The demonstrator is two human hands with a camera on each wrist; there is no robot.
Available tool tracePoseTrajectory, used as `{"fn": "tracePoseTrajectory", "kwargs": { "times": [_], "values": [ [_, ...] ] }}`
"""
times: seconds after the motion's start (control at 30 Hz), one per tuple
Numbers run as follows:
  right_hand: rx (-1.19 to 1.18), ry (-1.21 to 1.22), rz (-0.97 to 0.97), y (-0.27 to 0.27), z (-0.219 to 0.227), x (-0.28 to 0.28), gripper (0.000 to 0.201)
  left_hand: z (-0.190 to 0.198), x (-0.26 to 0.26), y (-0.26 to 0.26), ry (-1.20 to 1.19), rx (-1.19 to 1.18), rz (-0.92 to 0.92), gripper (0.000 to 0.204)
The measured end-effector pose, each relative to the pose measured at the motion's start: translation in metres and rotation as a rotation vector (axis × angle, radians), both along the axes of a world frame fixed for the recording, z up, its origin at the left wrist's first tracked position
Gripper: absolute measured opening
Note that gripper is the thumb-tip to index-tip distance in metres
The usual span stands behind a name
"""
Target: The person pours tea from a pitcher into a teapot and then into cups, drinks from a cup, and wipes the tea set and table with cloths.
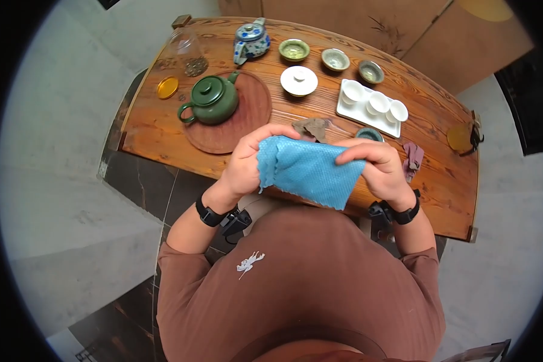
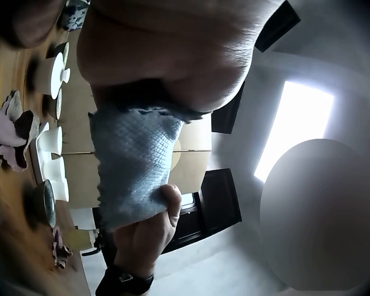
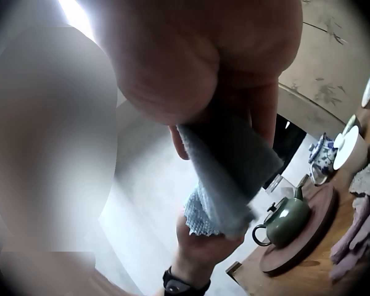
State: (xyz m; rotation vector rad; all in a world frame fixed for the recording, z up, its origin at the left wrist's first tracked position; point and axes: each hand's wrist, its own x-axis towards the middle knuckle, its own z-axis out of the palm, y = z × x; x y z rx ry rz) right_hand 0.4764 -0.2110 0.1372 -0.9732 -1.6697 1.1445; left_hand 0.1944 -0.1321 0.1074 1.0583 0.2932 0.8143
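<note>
A blue textured cloth (image 1: 314, 172) with scalloped edges is stretched between both hands, in front of the body and over the table's near edge. My left hand (image 1: 245, 161) grips its left end, where the fabric is folded over. At the other end, my right hand (image 1: 380, 168) pinches the cloth, thumb on the near face. The left wrist view shows the cloth (image 2: 135, 160) hanging with its quilted face lit. In the right wrist view it appears folded, its inner side in shadow. Just beyond the cloth lies a crumpled grey-brown piece (image 1: 311, 128).
On the wooden table (image 1: 151, 133), a green teapot (image 1: 214, 102) stands on a round board (image 1: 253, 114). Behind are a blue-and-white teapot (image 1: 251, 41), a lidded white bowl (image 1: 298, 81) and several small bowls. A white tray (image 1: 368, 116) bears white cups; a purple crumpled piece (image 1: 412, 158) lies right.
</note>
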Motion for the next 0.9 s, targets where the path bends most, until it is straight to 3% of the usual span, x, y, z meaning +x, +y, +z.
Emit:
{"fn": "tracePoseTrajectory", "kwargs": {
  "times": [0.03, 0.1, 0.17, 0.27, 0.33, 0.43, 0.5, 0.53, 0.6, 0.63, 0.7, 0.8, 0.9],
  "values": [
    [-0.184, 0.129, -0.001, -0.002, -0.001, 0.000, 0.055, -0.001, -0.002, -0.001, 0.015, 0.013, 0.008, 0.028],
    [-0.450, 0.584, 0.273, 0.006, 0.007, 0.003, 0.070, -0.001, -0.006, -0.004, 0.049, 0.034, 0.004, 0.029],
    [-0.592, 0.521, 0.251, 0.008, 0.011, -0.010, 0.059, 0.000, -0.007, -0.007, 0.091, 0.048, -0.031, 0.030],
    [-0.421, -0.129, 0.195, 0.008, 0.002, -0.037, 0.046, -0.009, 0.001, -0.011, 0.160, 0.132, -0.003, 0.033],
    [-0.555, -0.050, 0.171, 0.015, 0.002, -0.040, 0.037, 0.000, -0.009, -0.009, 0.241, 0.014, -0.060, 0.035],
    [-0.655, 0.108, 0.040, 0.025, -0.009, -0.031, 0.033, -0.025, -0.034, 0.013, 0.179, 0.246, 0.403, 0.031],
    [-0.650, 0.360, -0.023, 0.033, -0.006, -0.033, 0.038, -0.038, -0.061, 0.043, 0.263, 0.451, 0.787, 0.028],
    [-0.615, 0.381, -0.026, 0.037, -0.009, -0.031, 0.041, -0.052, -0.076, 0.060, 0.258, 0.382, 0.942, 0.028],
    [-0.567, 0.337, -0.077, 0.049, -0.021, -0.024, 0.039, -0.075, -0.106, 0.093, 0.597, 0.574, 1.278, 0.024],
    [-0.543, 0.315, -0.101, 0.055, -0.024, -0.023, 0.038, -0.086, -0.118, 0.105, 0.629, 0.478, 1.291, 0.021],
    [-0.489, 0.265, -0.157, 0.068, -0.022, -0.031, 0.034, -0.101, -0.126, 0.123, 0.380, 0.197, 1.178, 0.017],
    [-0.444, 0.182, -0.210, 0.092, -0.023, -0.040, 0.031, -0.109, -0.134, 0.129, 0.333, 0.027, 0.998, 0.016],
    [-0.409, 0.006, -0.211, 0.120, -0.021, -0.051, 0.030, -0.103, -0.133, 0.134, 0.260, -0.053, 0.987, 0.011]
  ]
}}
